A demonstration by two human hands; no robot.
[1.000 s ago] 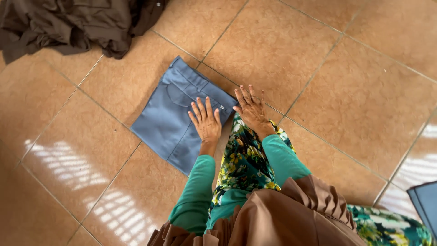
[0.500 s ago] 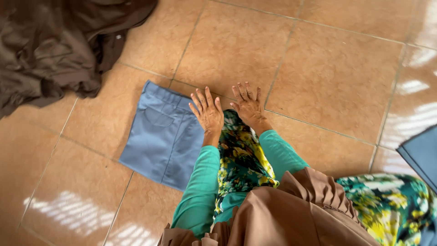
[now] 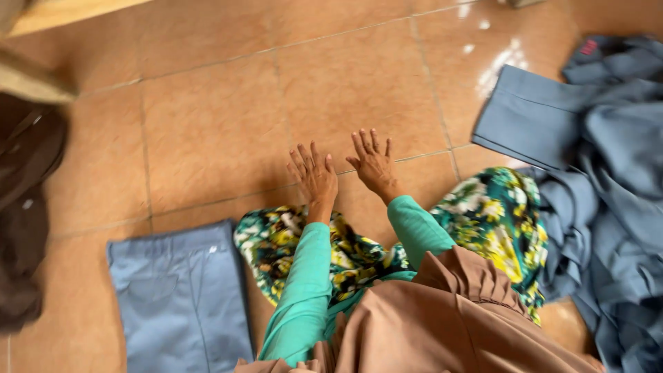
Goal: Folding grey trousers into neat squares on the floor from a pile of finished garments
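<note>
My left hand (image 3: 314, 177) and my right hand (image 3: 373, 164) hover side by side over the bare orange floor tiles, fingers spread, holding nothing. Both arms wear green sleeves. A folded blue-grey garment (image 3: 181, 298) lies flat on the floor at the lower left, apart from both hands. A heap of blue-grey clothes (image 3: 608, 173) lies at the right, with one flat folded-looking piece (image 3: 525, 114) on its upper left side.
A dark brown garment pile (image 3: 27, 207) sits at the left edge. A floral green cloth (image 3: 497, 214) covers my knees, with a tan pleated cloth (image 3: 449, 318) below it. A wooden edge (image 3: 62, 10) shows at the top left.
Both hands have lifted off the folded blue-grey garment and moved right, over bare tiles. The view has swung right, bringing the blue-grey clothes heap into sight.
</note>
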